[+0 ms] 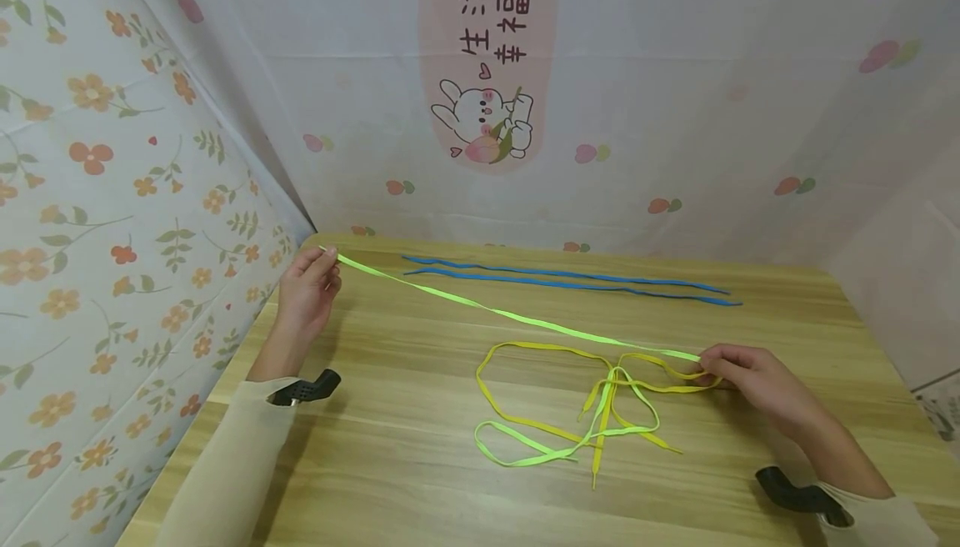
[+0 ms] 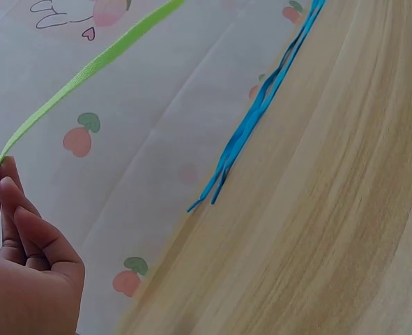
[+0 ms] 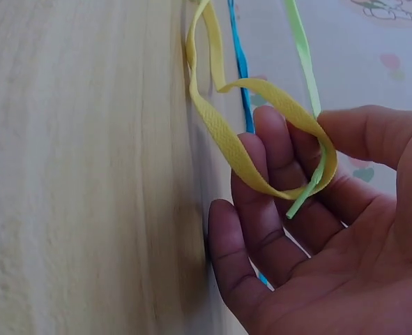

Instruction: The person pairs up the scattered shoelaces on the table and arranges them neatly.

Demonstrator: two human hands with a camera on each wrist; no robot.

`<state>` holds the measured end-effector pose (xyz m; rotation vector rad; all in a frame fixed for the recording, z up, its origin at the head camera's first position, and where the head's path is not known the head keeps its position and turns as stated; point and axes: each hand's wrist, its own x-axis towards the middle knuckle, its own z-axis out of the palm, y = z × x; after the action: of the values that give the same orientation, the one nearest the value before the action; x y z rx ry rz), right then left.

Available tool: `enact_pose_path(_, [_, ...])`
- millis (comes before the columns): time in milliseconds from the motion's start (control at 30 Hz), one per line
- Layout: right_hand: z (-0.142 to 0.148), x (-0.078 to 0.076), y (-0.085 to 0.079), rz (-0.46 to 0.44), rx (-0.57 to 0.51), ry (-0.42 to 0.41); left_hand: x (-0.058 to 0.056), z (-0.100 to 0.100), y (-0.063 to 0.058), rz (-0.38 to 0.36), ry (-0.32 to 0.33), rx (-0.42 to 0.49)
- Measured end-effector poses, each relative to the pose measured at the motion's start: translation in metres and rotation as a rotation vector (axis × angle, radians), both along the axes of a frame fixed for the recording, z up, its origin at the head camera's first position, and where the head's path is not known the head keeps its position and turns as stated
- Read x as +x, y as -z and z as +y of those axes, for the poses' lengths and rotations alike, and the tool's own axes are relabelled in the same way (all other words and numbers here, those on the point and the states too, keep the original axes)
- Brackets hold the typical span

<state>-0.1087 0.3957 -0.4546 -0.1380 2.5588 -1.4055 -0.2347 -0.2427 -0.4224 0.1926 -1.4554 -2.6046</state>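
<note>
A neon-green shoelace is stretched above the table between both hands. My left hand pinches one end between thumb and fingertips, at the far left. At the right, my right hand pinches the other end. Its green tip sticks out below the thumb, and a loop of yellow shoelace passes around it at the fingers. That yellow lace runs back to a tangle of yellow laces and another neon-green lace on the table. How the laces cross in the tangle is hard to tell.
Two blue shoelaces lie side by side along the back of the wooden table. A printed cloth hangs behind the table, and a floral cloth hangs on the left. Black wrist mounts sit on both forearms.
</note>
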Motion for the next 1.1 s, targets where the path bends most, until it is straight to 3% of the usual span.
enact_pose_path(600, [0.008,0.001,-0.002,-0.031,0.117,0.108,0.001,0.000,0.010,-0.023,0.023,-0.035])
enact_pose_path(1100, [0.018,-0.003,0.002,-0.045,0.036,0.094,0.000,0.002,0.018,-0.064,0.010,-0.094])
